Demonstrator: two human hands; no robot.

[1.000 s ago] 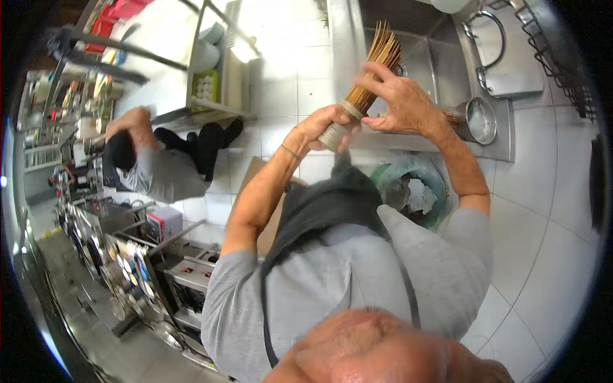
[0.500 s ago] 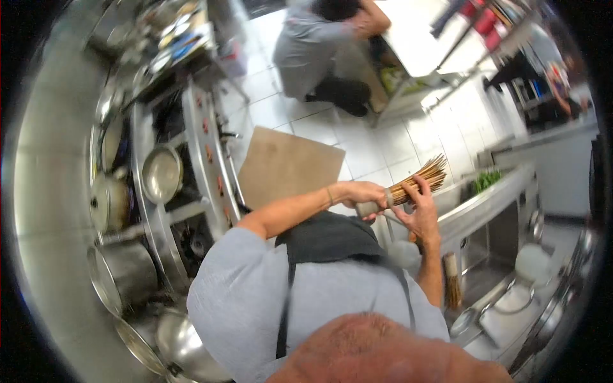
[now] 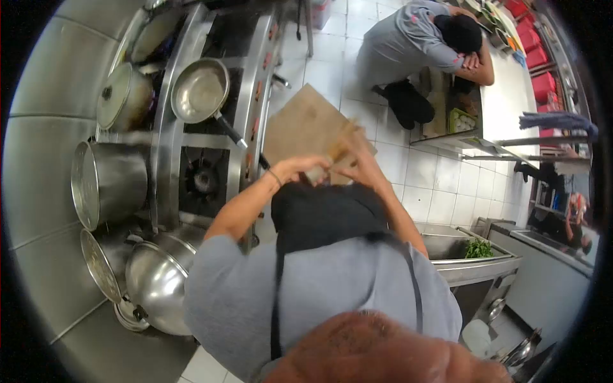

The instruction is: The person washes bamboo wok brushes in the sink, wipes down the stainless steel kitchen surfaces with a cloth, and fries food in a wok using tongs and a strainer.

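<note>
In front of my apron, my left hand (image 3: 302, 167) is wrapped round the bound handle end of a bundle of thin sticks (image 3: 337, 150). Fingers of my right hand (image 3: 359, 156) are round the loose stick end, smeared by motion. The bundle slants up and to the right, blurred against a flat brown sheet of cardboard (image 3: 300, 124) on the floor beyond. How tightly the right fingers close is hard to see.
On the left, a stove (image 3: 246, 115) carries a frying pan (image 3: 200, 90), and a large pot (image 3: 112, 185) stands beside it. A co-worker (image 3: 408, 48) crouches or sits at a white counter (image 3: 507, 105). Leafy greens (image 3: 479, 248) lie in a sink (image 3: 440, 246) at right.
My view has swung from the sink side toward the stove and cardboard. Both hands have moved round with the stick bundle, which stays between them.
</note>
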